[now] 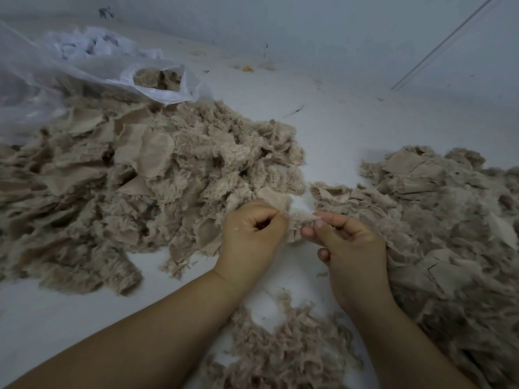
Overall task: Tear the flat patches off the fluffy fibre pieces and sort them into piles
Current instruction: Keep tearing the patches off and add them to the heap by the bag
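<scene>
Both hands, left hand [250, 234] and right hand [348, 242], are pinching one fluffy piece [295, 223] at 12 o'clock of the wrists. Looks super light and floppy, so I'd grip right at the patch [276, 199] edge.

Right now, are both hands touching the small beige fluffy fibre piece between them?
Touching. The head view shows the left hand and right hand each pinching the small beige fluffy fibre piece.

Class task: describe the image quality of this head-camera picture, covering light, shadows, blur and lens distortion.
Head view: dim, flat, bluish light; only a soft shadow left of the right pile. The wide lens bends the picture at its edges. Fine fibre detail is smeared throughout, and the fibre piece pinched between left hand and right hand shows little texture.
</scene>
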The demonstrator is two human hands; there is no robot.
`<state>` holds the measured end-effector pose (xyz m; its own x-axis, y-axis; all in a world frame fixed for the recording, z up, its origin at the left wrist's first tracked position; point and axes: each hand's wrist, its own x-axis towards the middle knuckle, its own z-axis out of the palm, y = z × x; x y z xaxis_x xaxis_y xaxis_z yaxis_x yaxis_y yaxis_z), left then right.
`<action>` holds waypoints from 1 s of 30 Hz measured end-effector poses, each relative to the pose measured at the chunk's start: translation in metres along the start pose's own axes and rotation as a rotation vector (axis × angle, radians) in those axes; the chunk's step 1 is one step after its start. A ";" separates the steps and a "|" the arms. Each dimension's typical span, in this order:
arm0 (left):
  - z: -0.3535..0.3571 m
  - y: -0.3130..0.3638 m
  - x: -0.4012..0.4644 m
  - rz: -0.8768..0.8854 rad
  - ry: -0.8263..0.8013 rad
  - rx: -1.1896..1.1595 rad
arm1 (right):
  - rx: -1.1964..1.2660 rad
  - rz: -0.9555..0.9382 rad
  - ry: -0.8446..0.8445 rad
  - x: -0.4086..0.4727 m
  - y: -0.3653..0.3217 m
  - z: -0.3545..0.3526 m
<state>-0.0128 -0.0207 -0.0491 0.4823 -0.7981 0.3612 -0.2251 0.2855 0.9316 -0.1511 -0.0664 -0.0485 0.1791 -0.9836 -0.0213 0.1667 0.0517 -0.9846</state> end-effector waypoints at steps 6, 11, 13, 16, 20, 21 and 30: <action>0.005 0.000 -0.002 -0.050 -0.136 -0.029 | 0.041 -0.029 -0.029 0.003 0.002 0.001; 0.006 -0.002 0.000 -0.093 -0.173 0.009 | -0.045 -0.086 -0.082 0.003 0.002 0.000; 0.005 -0.002 0.002 -0.146 -0.175 -0.071 | -0.003 -0.053 -0.094 0.004 0.003 -0.001; 0.003 0.000 0.004 -0.210 -0.191 -0.154 | 0.012 0.000 -0.148 0.006 0.006 0.000; 0.004 0.000 0.004 -0.237 -0.228 -0.159 | -0.042 -0.031 -0.152 0.007 0.007 0.001; 0.003 0.000 0.004 -0.235 -0.240 -0.158 | -0.054 -0.042 -0.143 0.007 0.006 0.000; 0.005 -0.004 0.005 -0.281 -0.250 -0.188 | -0.190 -0.137 -0.194 0.003 0.007 0.001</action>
<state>-0.0139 -0.0286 -0.0518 0.2773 -0.9563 0.0926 0.0554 0.1121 0.9921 -0.1488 -0.0691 -0.0549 0.3523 -0.9268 0.1298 0.0214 -0.1307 -0.9912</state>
